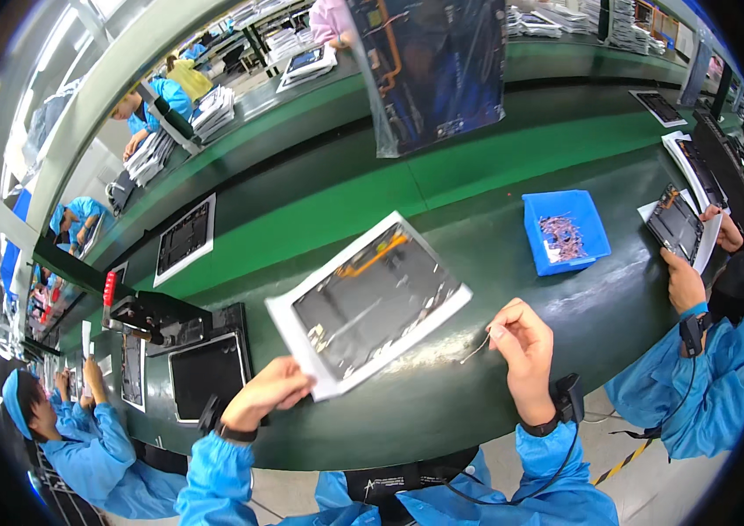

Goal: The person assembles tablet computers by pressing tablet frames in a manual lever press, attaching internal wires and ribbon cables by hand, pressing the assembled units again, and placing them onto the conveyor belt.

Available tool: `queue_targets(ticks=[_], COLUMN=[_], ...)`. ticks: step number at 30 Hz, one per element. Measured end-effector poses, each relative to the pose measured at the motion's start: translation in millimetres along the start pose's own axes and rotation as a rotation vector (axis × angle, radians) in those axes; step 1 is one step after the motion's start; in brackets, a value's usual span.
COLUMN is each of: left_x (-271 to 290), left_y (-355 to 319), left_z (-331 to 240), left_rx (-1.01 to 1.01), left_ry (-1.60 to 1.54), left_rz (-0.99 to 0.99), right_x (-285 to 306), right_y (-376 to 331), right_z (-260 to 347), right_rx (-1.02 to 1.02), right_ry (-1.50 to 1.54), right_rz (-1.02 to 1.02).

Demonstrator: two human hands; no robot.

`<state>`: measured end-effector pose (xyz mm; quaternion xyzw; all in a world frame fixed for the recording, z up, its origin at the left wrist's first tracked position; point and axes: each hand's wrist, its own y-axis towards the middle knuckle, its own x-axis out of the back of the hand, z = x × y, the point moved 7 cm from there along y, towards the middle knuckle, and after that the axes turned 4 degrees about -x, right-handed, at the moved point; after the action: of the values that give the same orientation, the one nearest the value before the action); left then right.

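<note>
In front of me a dark tablet housing, with an orange flex strip along its far edge, rests on a white sheet tilted across the bench. My left hand pinches the sheet's near left corner between thumb and fingers. To the right of the housing, my right hand is closed on a thin pale wire, whose loose end hangs toward the bench, apart from the housing. Beyond that hand stands a blue bin holding many small pinkish wires.
A black fixture and a dark flat panel are at my left. Another housing lies on the green conveyor. A bagged sample board hangs ahead. Co-workers sit on both sides; the right one's hands hold a housing.
</note>
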<state>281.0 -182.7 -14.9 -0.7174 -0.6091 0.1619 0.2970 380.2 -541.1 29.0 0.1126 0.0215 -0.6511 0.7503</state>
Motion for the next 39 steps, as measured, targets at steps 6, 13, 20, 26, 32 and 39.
queue_targets(ticks=[6,13,20,26,32,39], left_x=[32,18,21,15,-18,-44], left_y=[-72,-86,-88,-92,-11,20], left_z=[57,36,45,-29,-56,-56], left_rx=[-0.097,-0.294,-0.326,-0.507,-0.884,-1.015], left_ry=[0.214,0.736,0.847,0.966,1.026,1.129], left_rz=[-0.409,-0.863,-0.738,-0.605,-0.519,-0.442], right_x=[-50,-93,-83,-112,-172,-135], right_y=[9,-23,-30,20,57,75], right_z=[-31,-56,-53,-18,-60,-73], right_rx=[-0.224,-0.283,-0.502,-0.162,0.200,-0.098], right_ry=[-0.098,-0.370,-0.250,-0.558,-0.805,-0.342], right_rz=[0.383,0.513,0.441,0.721,0.833,0.631])
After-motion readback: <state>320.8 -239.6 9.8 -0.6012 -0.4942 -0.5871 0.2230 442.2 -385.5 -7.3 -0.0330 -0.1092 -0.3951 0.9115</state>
